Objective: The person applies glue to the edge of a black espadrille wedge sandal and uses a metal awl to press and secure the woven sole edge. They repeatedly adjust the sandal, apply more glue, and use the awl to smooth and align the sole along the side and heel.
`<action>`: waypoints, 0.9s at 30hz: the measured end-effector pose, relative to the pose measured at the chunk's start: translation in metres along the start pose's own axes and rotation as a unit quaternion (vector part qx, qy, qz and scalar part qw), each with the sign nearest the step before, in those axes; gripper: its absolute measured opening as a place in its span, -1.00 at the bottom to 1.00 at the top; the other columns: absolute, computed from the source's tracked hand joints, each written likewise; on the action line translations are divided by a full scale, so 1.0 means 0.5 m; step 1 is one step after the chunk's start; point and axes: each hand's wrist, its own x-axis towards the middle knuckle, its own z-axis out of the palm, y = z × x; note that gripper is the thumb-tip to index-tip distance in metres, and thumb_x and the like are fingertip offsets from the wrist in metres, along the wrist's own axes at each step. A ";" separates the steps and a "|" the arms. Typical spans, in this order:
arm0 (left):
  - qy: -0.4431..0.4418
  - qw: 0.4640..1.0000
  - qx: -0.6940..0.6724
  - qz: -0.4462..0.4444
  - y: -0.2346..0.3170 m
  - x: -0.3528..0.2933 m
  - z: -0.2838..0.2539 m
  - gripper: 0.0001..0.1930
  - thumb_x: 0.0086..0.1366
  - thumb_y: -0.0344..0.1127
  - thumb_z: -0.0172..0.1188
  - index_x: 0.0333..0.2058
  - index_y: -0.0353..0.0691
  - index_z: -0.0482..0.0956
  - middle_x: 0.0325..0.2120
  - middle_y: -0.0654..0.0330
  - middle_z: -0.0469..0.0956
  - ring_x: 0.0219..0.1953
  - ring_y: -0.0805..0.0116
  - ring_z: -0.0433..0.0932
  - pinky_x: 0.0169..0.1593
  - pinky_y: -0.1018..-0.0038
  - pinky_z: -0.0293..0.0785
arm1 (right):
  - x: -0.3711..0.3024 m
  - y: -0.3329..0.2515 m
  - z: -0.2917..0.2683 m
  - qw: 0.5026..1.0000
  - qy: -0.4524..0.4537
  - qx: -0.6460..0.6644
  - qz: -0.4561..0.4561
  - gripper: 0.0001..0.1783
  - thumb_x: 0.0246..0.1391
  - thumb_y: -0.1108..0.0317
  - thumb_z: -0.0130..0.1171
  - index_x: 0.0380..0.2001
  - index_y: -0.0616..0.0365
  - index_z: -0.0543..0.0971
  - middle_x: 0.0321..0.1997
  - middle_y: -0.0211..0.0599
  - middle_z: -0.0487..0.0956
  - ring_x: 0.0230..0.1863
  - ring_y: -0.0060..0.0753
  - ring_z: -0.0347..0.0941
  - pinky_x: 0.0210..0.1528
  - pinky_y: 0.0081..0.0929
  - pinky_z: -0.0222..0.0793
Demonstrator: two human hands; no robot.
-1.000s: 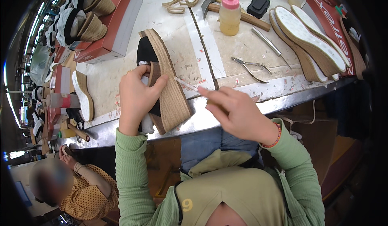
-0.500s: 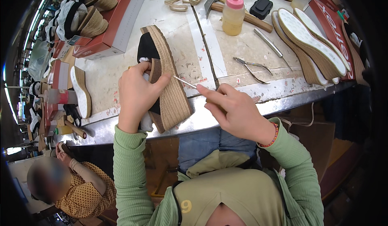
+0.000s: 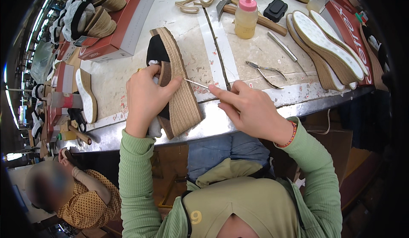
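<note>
A wedge sandal (image 3: 183, 97) with a rope-wrapped sole and black fabric upper lies on its side near the bench's front edge. White stuffing pokes out of it. Around its upper side my left hand (image 3: 149, 95) is closed, thumb pressed on the braided rope. My right hand (image 3: 249, 110) pinches a thin metal pick (image 3: 196, 84), index finger stretched along it. The pick's tip touches the rope side close to my left thumb. Its handle is hidden inside my right hand.
Nippers (image 3: 268, 74), an awl (image 3: 283, 46), a glue bottle (image 3: 246, 18) with pink cap and a hammer (image 3: 255, 17) lie beyond my right hand. Wedge soles (image 3: 328, 46) stack at right. Finished sandals (image 3: 100, 23) sit on a red box (image 3: 123, 33) at left. A seated person (image 3: 91, 195) works at lower left.
My right hand has shifted very slightly; the pick's tip stays at the same spot on the rope. The whole view has moved a little. The left hand keeps its hold.
</note>
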 end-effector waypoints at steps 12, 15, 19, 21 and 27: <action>-0.013 0.992 0.119 0.031 0.004 -0.002 -0.023 -0.61 0.04 -0.05 0.43 -0.32 -0.27 0.70 -0.40 0.07 0.65 -0.28 0.10 0.61 0.19 -0.08 0.19 | -0.005 0.052 -0.031 0.994 0.063 -0.041 0.081 -0.57 0.13 0.34 0.24 0.08 0.11 0.56 -0.38 -0.11 0.46 -0.41 -0.07 0.50 -0.33 -0.20 0.44; 0.070 0.981 0.176 0.033 0.021 -0.028 0.002 -0.58 0.05 -0.04 0.41 -0.23 -0.26 0.69 -0.26 0.08 0.62 -0.16 0.07 0.58 0.24 -0.23 0.09 | -0.001 0.066 -0.031 0.990 0.077 -0.073 0.092 -0.58 0.11 0.35 0.25 0.06 0.14 0.57 -0.33 -0.08 0.48 -0.29 -0.03 0.51 -0.23 -0.22 0.45; 0.090 0.978 0.189 0.017 0.027 -0.032 0.022 -0.53 0.10 0.02 0.36 -0.18 -0.27 0.68 -0.20 0.06 0.61 -0.14 0.07 0.58 0.25 -0.23 0.09 | 0.005 0.091 -0.068 0.987 0.137 -0.060 0.064 -0.61 0.05 0.42 0.24 0.00 0.19 0.58 -0.26 -0.07 0.51 -0.16 0.01 0.49 -0.09 -0.19 0.43; 0.083 0.982 0.172 0.000 0.026 -0.027 0.026 -0.50 0.11 0.06 0.34 -0.18 -0.29 0.68 -0.20 0.06 0.61 -0.14 0.06 0.58 0.26 -0.21 0.10 | 0.001 0.111 -0.104 0.984 0.111 -0.100 0.102 -0.62 0.01 0.46 0.24 -0.04 0.21 0.58 -0.24 -0.07 0.51 -0.13 0.01 0.49 -0.05 -0.17 0.42; 0.056 0.993 0.094 -0.043 0.019 -0.016 0.017 -0.44 0.08 0.12 0.33 -0.19 -0.32 0.67 -0.22 0.05 0.60 -0.14 0.06 0.57 0.23 -0.11 0.15 | -0.024 0.147 -0.131 0.975 0.005 -0.050 0.217 -0.62 -0.06 0.50 0.26 -0.09 0.21 0.57 -0.26 -0.09 0.54 -0.18 -0.01 0.52 -0.09 -0.15 0.42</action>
